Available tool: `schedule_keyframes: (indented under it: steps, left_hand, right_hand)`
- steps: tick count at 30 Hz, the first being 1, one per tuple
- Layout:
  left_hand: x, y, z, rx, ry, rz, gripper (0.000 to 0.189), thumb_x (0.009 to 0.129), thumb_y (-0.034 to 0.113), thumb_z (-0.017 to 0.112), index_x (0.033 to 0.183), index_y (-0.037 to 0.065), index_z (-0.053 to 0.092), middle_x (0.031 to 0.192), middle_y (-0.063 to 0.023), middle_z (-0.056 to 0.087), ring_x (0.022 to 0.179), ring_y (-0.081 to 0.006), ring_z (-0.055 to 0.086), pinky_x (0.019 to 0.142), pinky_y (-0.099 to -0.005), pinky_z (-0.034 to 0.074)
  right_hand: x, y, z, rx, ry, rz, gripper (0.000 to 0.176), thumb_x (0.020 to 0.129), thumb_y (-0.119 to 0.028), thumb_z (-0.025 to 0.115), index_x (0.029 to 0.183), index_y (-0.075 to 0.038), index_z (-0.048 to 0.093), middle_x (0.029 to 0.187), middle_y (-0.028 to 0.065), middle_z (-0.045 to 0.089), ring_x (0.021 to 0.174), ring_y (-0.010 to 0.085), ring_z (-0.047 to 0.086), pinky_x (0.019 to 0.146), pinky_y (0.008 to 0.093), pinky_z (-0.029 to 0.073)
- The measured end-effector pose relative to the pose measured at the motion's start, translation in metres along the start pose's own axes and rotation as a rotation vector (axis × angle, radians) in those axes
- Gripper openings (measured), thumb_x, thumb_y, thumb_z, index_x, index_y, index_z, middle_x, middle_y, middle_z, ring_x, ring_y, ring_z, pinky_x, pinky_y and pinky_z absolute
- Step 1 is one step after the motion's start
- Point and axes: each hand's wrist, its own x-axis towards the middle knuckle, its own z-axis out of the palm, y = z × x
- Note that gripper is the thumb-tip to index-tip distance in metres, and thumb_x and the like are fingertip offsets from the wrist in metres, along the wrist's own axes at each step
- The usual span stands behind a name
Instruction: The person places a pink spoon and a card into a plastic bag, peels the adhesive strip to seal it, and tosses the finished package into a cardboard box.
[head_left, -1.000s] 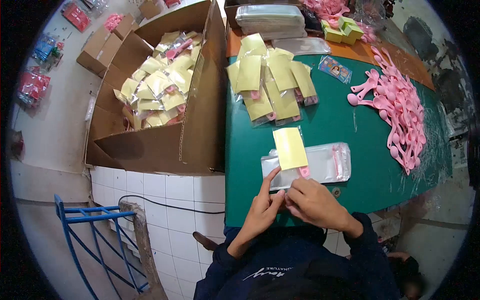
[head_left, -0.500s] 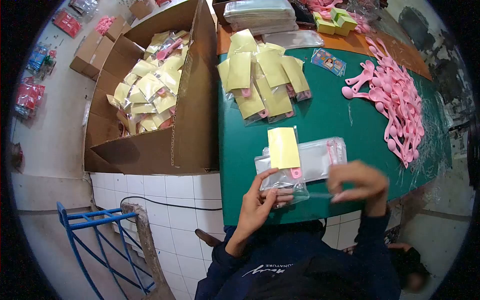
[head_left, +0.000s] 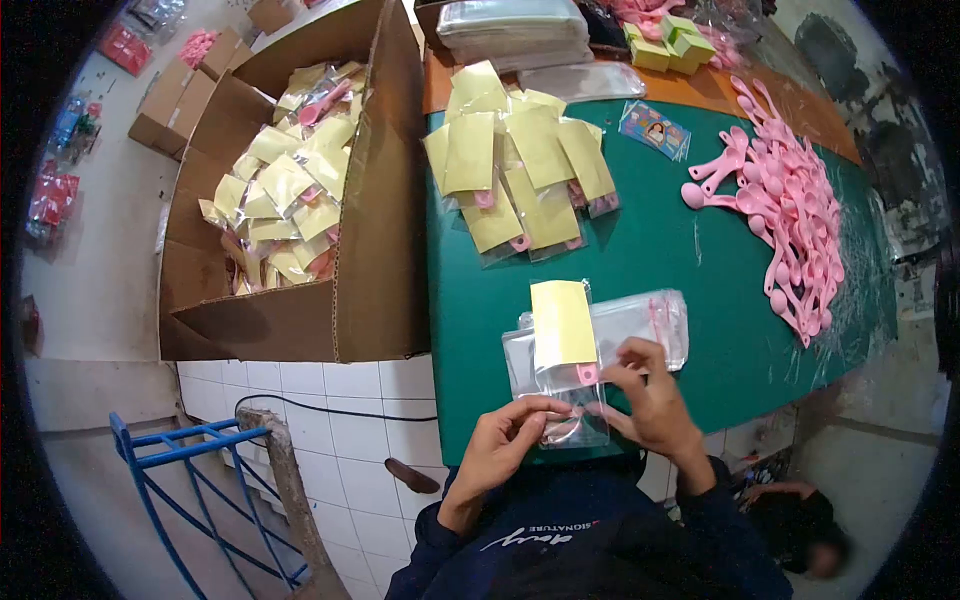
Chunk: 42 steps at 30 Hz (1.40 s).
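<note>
Two hands (head_left: 578, 424) at clear packet (head_left: 572, 415)

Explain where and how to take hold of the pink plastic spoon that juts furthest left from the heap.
The rounded bowl of this spoon is likely best, pinched from the left: it sticks out over bare green tabletop, while the handle runs right, in among the other spoons.

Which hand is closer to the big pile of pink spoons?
Your right hand. The pink spoons lie ahead and right of it. Your left hand is farther left, at the clear bag.
</note>
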Motion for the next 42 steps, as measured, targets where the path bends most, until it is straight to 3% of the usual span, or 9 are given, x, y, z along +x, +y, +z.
schedule_keyframes:
  steps: [3,6,11,14,17,20,29,35,42]
  left_hand:
    - [-0.008,0.014,0.001,-0.083,-0.144,-0.022,0.026,0.095,0.005,0.037,0.115,-0.004,0.051,0.106,-0.0154,0.06,0.097,-0.0185,0.06,0.083,-0.0284,0.048]
    - [-0.012,0.016,-0.011,-0.082,-0.081,-0.012,0.025,0.095,0.003,0.036,0.115,-0.003,0.049,0.102,-0.0179,0.06,0.099,-0.023,0.06,0.081,-0.0313,0.051]
    - [0.005,0.012,-0.002,0.697,0.023,0.212,0.023,0.081,0.005,0.063,0.102,0.001,0.054,0.094,-0.0095,0.06,0.078,-0.0192,0.062,0.069,-0.027,0.052]
    - [0.009,0.01,0.002,0.707,0.106,0.269,0.014,0.078,0.004,0.066,0.088,0.001,0.057,0.089,-0.0078,0.061,0.079,-0.0154,0.062,0.066,-0.0251,0.05]
    - [0.008,0.012,0.007,0.737,0.185,0.261,0.012,0.077,0.002,0.066,0.084,0.001,0.057,0.086,-0.0072,0.06,0.076,-0.0137,0.06,0.064,-0.0239,0.049]
    - [0.01,0.006,0.006,0.673,0.232,0.307,0.013,0.079,0.004,0.065,0.087,-0.001,0.056,0.087,-0.0082,0.059,0.073,-0.0163,0.062,0.062,-0.0264,0.052]
    - [0.01,0.003,0.008,0.731,0.308,0.26,0.011,0.078,0.002,0.066,0.083,-0.001,0.057,0.086,-0.0079,0.059,0.075,-0.0138,0.061,0.062,-0.0243,0.052]
    - [0.011,-0.002,0.023,0.277,0.484,0.12,0.011,0.083,0.0,0.06,0.09,-0.002,0.052,0.091,-0.006,0.057,0.08,-0.0108,0.058,0.063,-0.0225,0.05]
    - [0.007,-0.013,0.017,0.459,0.383,0.173,0.015,0.082,-0.001,0.059,0.096,0.0,0.054,0.095,-0.0066,0.056,0.077,-0.0112,0.058,0.057,-0.0218,0.051]
  right_hand:
    - [-0.005,-0.004,0.015,0.131,0.044,0.023,0.03,0.068,-0.004,0.072,0.095,-0.007,0.057,0.102,0.011,0.044,0.083,0.0225,0.054,0.07,0.0318,0.048]
    - [-0.007,-0.005,0.015,0.249,0.073,0.068,0.02,0.07,-0.003,0.072,0.086,-0.005,0.059,0.101,0.01,0.044,0.083,0.0206,0.055,0.071,0.0301,0.049]
    - [-0.012,-0.003,0.01,0.365,0.029,0.181,0.019,0.067,-0.001,0.074,0.08,-0.002,0.061,0.1,0.0088,0.044,0.084,0.0169,0.054,0.073,0.0258,0.046]
    - [-0.01,-0.008,0.003,0.398,0.026,0.243,0.015,0.07,0.0,0.071,0.08,-0.002,0.06,0.1,0.0082,0.044,0.086,0.0155,0.053,0.074,0.0239,0.045]
    - [-0.014,-0.006,0.007,0.492,0.025,0.333,0.014,0.074,-0.005,0.07,0.083,-0.002,0.059,0.099,0.0095,0.051,0.085,0.0151,0.057,0.07,0.0263,0.049]
    - [-0.013,-0.009,0.013,0.799,0.076,0.5,0.011,0.078,-0.003,0.066,0.085,0.0,0.058,0.096,0.0095,0.057,0.085,0.0127,0.058,0.07,0.025,0.05]
    - [-0.008,-0.016,0.022,0.71,0.144,0.771,0.012,0.08,0.005,0.062,0.084,0.001,0.052,0.083,0.0061,0.06,0.077,0.0079,0.059,0.067,0.0199,0.049]
    - [-0.011,-0.014,0.031,0.708,0.296,0.705,0.015,0.078,0.001,0.066,0.084,0.003,0.053,0.081,0.0086,0.062,0.072,0.0103,0.062,0.063,0.0227,0.052]
    - [-0.016,-0.013,0.034,0.587,0.235,0.577,0.023,0.079,0.007,0.062,0.1,0.002,0.053,0.083,0.0061,0.059,0.076,0.0081,0.058,0.067,0.0201,0.049]
